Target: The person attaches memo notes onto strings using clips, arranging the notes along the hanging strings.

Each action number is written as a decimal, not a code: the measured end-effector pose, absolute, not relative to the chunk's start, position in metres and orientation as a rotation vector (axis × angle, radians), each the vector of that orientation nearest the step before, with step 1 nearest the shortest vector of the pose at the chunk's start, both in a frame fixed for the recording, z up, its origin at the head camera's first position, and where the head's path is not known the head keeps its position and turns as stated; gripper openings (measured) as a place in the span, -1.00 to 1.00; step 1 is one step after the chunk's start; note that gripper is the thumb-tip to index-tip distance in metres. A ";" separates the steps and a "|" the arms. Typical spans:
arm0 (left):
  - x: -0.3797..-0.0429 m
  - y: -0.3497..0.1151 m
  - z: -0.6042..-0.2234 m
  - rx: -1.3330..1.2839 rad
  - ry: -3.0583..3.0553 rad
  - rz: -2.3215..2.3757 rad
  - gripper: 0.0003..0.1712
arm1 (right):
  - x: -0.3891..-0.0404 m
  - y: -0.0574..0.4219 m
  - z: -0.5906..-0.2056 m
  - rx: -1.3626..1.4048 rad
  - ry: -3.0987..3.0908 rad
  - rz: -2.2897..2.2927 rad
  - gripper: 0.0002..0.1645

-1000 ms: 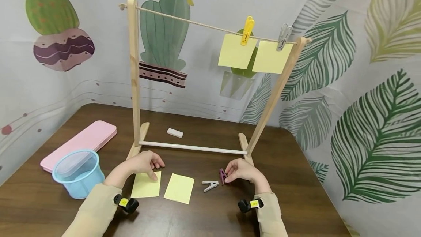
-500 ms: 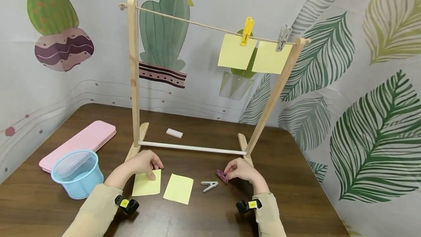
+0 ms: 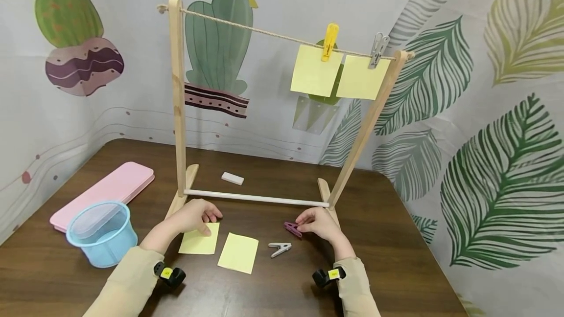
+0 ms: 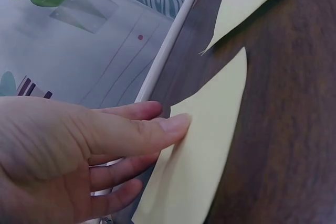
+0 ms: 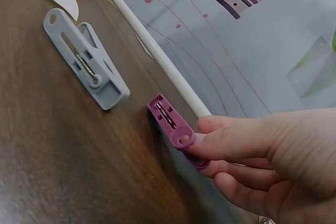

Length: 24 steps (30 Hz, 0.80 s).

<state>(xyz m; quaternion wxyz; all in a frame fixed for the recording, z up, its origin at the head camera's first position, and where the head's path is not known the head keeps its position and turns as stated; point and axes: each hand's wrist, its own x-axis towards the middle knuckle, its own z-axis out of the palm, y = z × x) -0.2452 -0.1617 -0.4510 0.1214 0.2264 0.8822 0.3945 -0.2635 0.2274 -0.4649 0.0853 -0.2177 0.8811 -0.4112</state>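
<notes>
With thumb and fingers my left hand (image 3: 193,217) pinches the top edge of a yellow paper note (image 3: 199,243); in the left wrist view the thumb lies on the note's face (image 4: 202,145). My right hand (image 3: 320,225) pinches a purple clothespin (image 3: 291,229) by its handle end, the tip pointing left in the head view. Between the hands, a second yellow note (image 3: 238,253) and a light grey clothespin (image 3: 279,248) lie on the table. Two more notes hang from the rope (image 3: 246,27), under a yellow clothespin (image 3: 330,42) and a grey clothespin (image 3: 378,51).
The rope runs between the wooden posts (image 3: 178,106) of a rack, joined low by a white bar (image 3: 255,198). Behind the bar lies a small white block (image 3: 232,178). At left are a blue basket (image 3: 103,251) and a flat pink case (image 3: 105,192).
My right hand has turned the purple clothespin from upright to pointing left and moved slightly left. My left hand's note has shifted a little away from me, its near edge now farther up.
</notes>
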 end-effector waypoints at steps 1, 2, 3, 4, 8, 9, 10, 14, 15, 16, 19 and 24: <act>-0.245 -0.161 -0.451 0.663 2.583 1.152 -0.52 | -0.263 0.227 -0.465 -0.656 2.629 -1.230 -0.85; -0.245 -0.161 -0.452 0.676 2.591 1.149 -0.53 | -0.263 0.226 -0.466 -0.654 2.635 -1.229 -0.85; -0.245 -0.161 -0.452 0.685 2.600 1.148 -0.54 | -0.263 0.226 -0.466 -0.656 2.641 -1.227 -0.86; -0.245 -0.160 -0.452 0.693 2.611 1.143 -0.55 | -0.263 0.226 -0.466 -0.656 2.645 -1.225 -0.86; -0.244 -0.159 -0.451 0.705 2.653 1.130 -0.58 | -0.263 0.226 -0.467 -0.666 2.644 -1.242 -0.84; -0.244 -0.159 -0.451 0.704 2.663 1.125 -0.58 | -0.263 0.226 -0.468 -0.671 2.641 -1.250 -0.84; -0.244 -0.158 -0.452 0.703 2.675 1.119 -0.58 | -0.260 0.224 -0.463 -0.672 2.636 -1.254 -0.84; -0.245 -0.158 -0.454 0.679 2.702 1.117 -0.60 | -0.261 0.225 -0.465 -0.682 2.639 -1.259 -0.81; -0.245 -0.158 -0.455 0.680 2.711 1.113 -0.61 | -0.261 0.226 -0.465 -0.688 2.642 -1.258 -0.80; -0.245 -0.158 -0.455 0.681 2.720 1.107 -0.62 | -0.262 0.227 -0.464 -0.690 2.638 -1.259 -0.78; -0.245 -0.160 -0.453 0.709 2.746 1.069 -0.63 | -0.265 0.234 -0.466 -0.737 2.606 -1.286 -0.70; -0.245 -0.165 -0.447 0.708 2.744 1.015 -0.49 | -0.266 0.243 -0.464 -0.881 2.545 -1.286 -0.52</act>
